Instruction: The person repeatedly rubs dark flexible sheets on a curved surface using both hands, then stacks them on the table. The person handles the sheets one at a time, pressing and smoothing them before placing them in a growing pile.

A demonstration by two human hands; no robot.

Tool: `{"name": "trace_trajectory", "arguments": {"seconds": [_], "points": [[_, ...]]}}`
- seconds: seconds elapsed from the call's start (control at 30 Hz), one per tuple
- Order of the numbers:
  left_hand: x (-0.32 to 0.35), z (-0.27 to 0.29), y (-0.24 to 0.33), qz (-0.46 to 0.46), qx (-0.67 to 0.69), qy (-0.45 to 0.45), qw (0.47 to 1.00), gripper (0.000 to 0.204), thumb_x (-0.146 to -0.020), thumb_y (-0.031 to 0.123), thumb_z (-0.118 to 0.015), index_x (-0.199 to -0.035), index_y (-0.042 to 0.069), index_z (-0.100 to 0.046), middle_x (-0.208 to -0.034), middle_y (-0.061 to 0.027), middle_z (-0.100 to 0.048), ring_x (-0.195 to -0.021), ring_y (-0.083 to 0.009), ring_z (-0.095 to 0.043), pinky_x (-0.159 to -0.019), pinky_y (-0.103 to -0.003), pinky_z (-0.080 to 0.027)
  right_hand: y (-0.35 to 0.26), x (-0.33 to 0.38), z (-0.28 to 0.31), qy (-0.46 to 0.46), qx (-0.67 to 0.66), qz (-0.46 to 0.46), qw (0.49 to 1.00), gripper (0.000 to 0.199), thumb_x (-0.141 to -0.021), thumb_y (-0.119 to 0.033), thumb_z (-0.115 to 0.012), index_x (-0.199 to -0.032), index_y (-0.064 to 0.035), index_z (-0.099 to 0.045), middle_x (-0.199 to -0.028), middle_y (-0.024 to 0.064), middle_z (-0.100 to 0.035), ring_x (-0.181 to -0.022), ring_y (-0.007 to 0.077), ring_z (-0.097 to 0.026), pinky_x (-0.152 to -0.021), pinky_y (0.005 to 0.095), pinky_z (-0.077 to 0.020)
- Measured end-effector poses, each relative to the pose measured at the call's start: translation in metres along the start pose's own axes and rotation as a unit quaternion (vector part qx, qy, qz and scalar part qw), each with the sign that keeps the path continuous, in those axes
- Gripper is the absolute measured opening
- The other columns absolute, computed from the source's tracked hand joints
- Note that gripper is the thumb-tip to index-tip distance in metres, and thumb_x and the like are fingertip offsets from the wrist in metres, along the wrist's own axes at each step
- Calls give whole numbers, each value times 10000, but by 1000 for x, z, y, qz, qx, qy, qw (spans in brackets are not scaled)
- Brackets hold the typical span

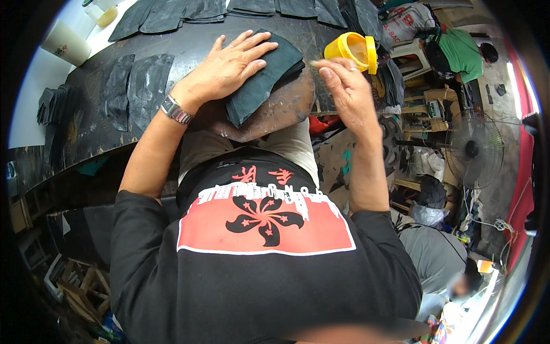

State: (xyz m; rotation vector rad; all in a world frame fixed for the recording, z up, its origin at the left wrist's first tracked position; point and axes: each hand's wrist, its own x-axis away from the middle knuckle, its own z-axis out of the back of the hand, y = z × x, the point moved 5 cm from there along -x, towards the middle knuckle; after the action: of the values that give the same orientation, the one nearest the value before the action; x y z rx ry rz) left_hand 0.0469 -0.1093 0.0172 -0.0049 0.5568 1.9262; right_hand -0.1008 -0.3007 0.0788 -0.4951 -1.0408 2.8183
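Observation:
My left hand (229, 69) lies flat with fingers apart on a small stack of dark green-black leather-like pieces (269, 77). The stack rests partly over a worn brown board (281, 112) at the near table edge, in front of my lap. Just right of the stack, my right hand (348, 92) is raised with its fingers drawn together. A small pale tip shows at the fingers, but I cannot tell whether it is a held thing or a fingertip. Close behind that hand, an open yellow tub (345, 47) leans on its side, its yellow lid (372, 55) beside the mouth.
More dark pieces (200, 10) line the table's far edge, and two whitish-smeared ones (150, 80) lie at left. A folded dark stack (54, 105) and a pale container (66, 43) stand further left. On the right are a standing fan (472, 149) and another person in grey (432, 258).

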Motion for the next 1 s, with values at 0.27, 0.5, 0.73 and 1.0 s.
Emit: {"name": "trace_trajectory", "arguments": {"seconds": [0.27,0.5,0.73,1.0], "points": [[0,-7,-10,24,8,-17,1000,492,-1099,420,-351,-1569,282,-390,-1678,-11,-274,-1551,-313,-224,-1187,-704,-168,30,-14,-71,-2,117,57,992,604,-1022,-642,-395,-1508,-302,-513,-1651,221,-267,-1554,414,-121,-1167,720,-23],[-7,-6,-20,-7,-17,-5,1000,474,-1088,431,-364,-1546,320,-415,-1671,6,-286,-1526,-362,-272,-1155,-747,-199,16,-1,-88,50,205,20,977,866,-981,-705,-406,-1559,-62,-376,-1629,255,-284,-1540,427,-178,-1181,704,-69],[-8,-4,-19,-38,40,-16,998,479,-1095,371,-385,-1555,243,-418,-1669,-51,-291,-1514,-300,-316,-1212,-560,-262,24,3,-68,40,211,27,976,829,-971,-716,-420,-1539,-113,-438,-1615,267,-307,-1514,430,-251,-1163,688,-204],[-7,-3,-20,-47,136,-10,990,476,-1092,331,-419,-1545,186,-441,-1658,-97,-307,-1463,-328,-398,-1211,-414,-331,29,-11,-69,-32,301,127,945,728,-950,-739,-417,-1572,-364,-379,-1692,97,-216,-1568,372,-100,-1207,679,-65]]}}
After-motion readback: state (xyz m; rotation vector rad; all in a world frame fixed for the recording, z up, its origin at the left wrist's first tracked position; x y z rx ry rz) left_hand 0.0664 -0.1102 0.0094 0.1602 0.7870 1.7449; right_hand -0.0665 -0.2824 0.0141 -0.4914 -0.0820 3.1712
